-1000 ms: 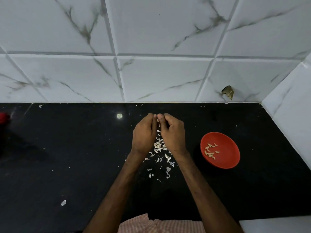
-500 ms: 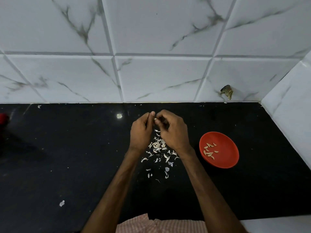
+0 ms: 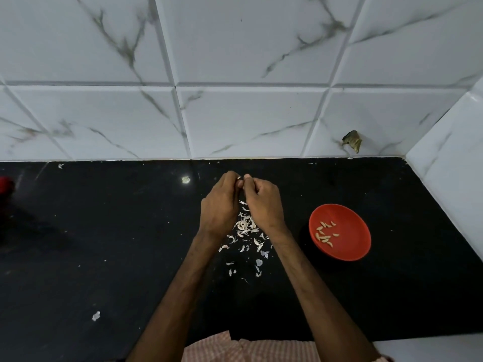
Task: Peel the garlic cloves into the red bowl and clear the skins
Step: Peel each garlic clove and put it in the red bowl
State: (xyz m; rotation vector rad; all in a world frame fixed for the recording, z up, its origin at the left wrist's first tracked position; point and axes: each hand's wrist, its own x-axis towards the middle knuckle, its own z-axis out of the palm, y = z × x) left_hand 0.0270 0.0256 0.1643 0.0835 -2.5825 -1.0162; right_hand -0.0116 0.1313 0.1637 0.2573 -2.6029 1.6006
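Two-handed, pinched a clove between curled fingertips of left hand and right hand, above the skins on the counter, left of the bowl, nearer the right hand, clove's axis hidden.

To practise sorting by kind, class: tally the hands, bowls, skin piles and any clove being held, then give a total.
Hands: 2, left hand and right hand
Bowl: 1
Skin pile: 1
Held clove: 1, pinched between both hands
Total: 5
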